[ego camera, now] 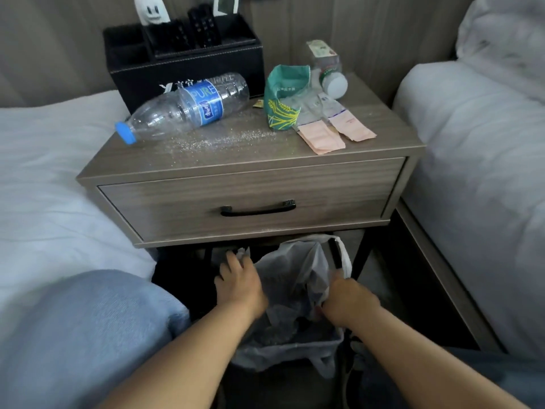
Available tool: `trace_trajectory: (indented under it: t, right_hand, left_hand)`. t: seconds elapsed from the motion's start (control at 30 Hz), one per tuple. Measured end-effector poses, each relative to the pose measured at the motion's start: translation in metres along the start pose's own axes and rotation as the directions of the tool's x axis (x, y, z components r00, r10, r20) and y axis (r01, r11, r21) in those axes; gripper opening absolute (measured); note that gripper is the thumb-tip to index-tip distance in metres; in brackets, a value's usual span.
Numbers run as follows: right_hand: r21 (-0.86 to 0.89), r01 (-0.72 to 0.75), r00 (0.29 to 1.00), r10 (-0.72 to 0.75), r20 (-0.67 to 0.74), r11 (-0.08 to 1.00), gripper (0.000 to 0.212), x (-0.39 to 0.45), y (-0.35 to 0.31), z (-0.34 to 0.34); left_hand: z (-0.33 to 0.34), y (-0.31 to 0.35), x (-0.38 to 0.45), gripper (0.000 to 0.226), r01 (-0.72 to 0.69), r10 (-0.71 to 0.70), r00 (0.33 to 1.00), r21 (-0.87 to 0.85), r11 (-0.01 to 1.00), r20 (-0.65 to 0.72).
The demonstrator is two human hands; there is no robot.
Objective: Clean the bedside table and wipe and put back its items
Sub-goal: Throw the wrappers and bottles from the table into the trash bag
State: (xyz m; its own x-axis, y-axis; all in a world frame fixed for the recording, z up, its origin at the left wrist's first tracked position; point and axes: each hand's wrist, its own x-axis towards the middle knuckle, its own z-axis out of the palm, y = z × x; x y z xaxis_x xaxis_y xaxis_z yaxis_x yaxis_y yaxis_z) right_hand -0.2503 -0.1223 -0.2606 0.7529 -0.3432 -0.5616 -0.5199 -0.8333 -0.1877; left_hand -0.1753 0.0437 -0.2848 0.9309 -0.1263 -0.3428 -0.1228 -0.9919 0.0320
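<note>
Both bare forearms reach forward and down, below the front edge of the tabletop [250,165]. The left hand [240,283] lies back up under the tabletop's left half, fingers spread and bent at their tips, which are partly hidden. The right hand [349,299] sits under the right half, nearer the body, curled into a fist with its fingers pinching thin plastic film.

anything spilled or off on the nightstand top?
Yes. Fine whitish grains are scattered across the front of the bedside table. An empty water bottle lies on its side, cap overhanging the left edge. A torn green packet and pink sachets litter the right side.
</note>
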Motion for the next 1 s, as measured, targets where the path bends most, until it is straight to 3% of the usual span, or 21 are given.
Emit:
trace_trajectory:
  t: [0.07,0.17,0.23,0.3,0.33,0.4,0.47,0.53,0.63,0.73,0.87,1.0]
  right_hand:
    - [-0.067,0.027,1.000,-0.028,-0.012,0.997,0.059,-0.018,-0.012,-0.030]
    - [0.008,0.184,0.966,-0.179,-0.184,0.983,0.035,-0.047,-0.029,-0.085]
    - [0.108,0.310,0.898,-0.254,-0.360,0.944,0.031,-0.065,-0.036,-0.117]
    - [0.195,0.442,0.796,-0.282,-0.535,0.876,0.024,-0.081,-0.042,-0.142]
    - [0.229,0.503,0.738,-0.277,-0.615,0.833,0.020,-0.086,-0.046,-0.152]
    - [0.275,0.604,0.621,-0.226,-0.750,0.748,0.015,-0.083,-0.058,-0.171]
    - [0.300,0.649,0.544,-0.151,-0.825,0.699,0.018,-0.069,-0.076,-0.184]
    - [0.264,0.645,0.489,-0.122,-0.863,0.717,0.030,-0.051,-0.097,-0.193]
    - [0.142,0.603,0.440,-0.179,-0.880,0.785,0.049,-0.023,-0.125,-0.195]
    - [0.007,0.512,0.436,-0.253,-0.864,0.859,0.058,-0.004,-0.135,-0.194]
    - [-0.078,0.422,0.450,-0.283,-0.847,0.903,0.053,0.014,-0.129,-0.192]
    - [-0.071,0.544,0.310,-0.278,-0.909,0.836,0.050,0.009,-0.129,-0.194]
  left_hand:
    - [-0.036,0.008,-0.010,0.067,-0.074,0.071,0.996,0.051,0.996,0.061]
    - [-0.094,0.012,-0.031,0.041,-0.251,0.252,0.968,-0.109,0.962,-0.010]
    - [-0.125,0.007,-0.044,0.035,-0.399,0.345,0.903,-0.203,0.894,-0.255]
    - [-0.148,0.001,-0.053,0.028,-0.552,0.353,0.752,-0.240,0.799,-0.556]
    - [-0.159,-0.001,-0.055,0.026,-0.610,0.321,0.682,-0.268,0.746,-0.658]
    - [-0.177,-0.001,-0.049,0.024,-0.670,0.223,0.632,-0.377,0.640,-0.742]
    - [-0.191,0.002,-0.036,0.028,-0.702,0.159,0.616,-0.446,0.555,-0.771]
    - [-0.203,0.003,-0.022,0.036,-0.723,0.124,0.607,-0.479,0.498,-0.785]
    - [-0.215,-0.006,-0.009,0.040,-0.690,0.088,0.678,-0.590,0.420,-0.730]
    - [-0.214,-0.020,-0.009,0.037,-0.651,0.051,0.731,-0.672,0.353,-0.681]
    - [-0.211,-0.028,-0.016,0.031,-0.665,0.081,0.738,-0.700,0.262,-0.670]
    - [-0.217,-0.027,-0.017,0.027,-0.672,0.126,0.738,-0.705,0.226,-0.663]
